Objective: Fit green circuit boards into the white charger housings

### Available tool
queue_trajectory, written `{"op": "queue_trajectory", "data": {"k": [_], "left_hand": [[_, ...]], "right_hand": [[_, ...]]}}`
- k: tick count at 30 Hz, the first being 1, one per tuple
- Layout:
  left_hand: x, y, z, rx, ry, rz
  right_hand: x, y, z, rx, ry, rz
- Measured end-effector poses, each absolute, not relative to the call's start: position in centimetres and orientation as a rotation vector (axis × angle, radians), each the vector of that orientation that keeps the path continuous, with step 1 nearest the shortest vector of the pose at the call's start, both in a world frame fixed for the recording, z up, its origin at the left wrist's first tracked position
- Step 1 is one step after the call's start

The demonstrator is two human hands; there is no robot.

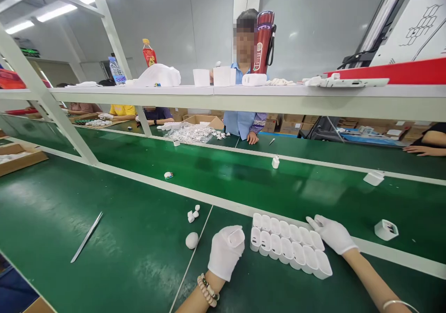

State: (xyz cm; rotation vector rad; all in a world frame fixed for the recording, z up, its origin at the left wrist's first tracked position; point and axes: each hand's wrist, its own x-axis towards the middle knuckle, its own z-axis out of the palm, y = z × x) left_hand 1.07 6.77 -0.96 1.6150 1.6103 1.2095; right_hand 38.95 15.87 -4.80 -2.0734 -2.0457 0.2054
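Observation:
My left hand (226, 252), in a white glove and with a bead bracelet at the wrist, is closed around a white plastic housing (236, 238). Just right of it, two rows of white open-topped plastic housings (286, 248) stand side by side on the green table; some show a small slot in the wall. Beyond the right end of the far row, my gloved right hand (331, 233) reaches over the pale rail, fingers stretched out. Nothing shows in it. Whether its fingertips touch the row, I cannot tell.
Left of my left hand lie a white ball (191, 240) and several small white pieces (191, 216). Tweezers (87, 237) rest farther left. White parts (386, 229) sit on the green belt (223, 169). A shelf (195, 91) crosses above, with a red flask (263, 43); a person (240, 122) is opposite.

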Motion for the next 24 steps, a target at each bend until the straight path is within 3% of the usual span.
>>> {"op": "queue_trajectory", "data": {"k": [24], "left_hand": [[1.8, 5.6, -0.5, 1.844, 1.656, 1.182]], "right_hand": [[38.3, 15.8, -4.3, -2.182, -1.985, 0.246]]}}
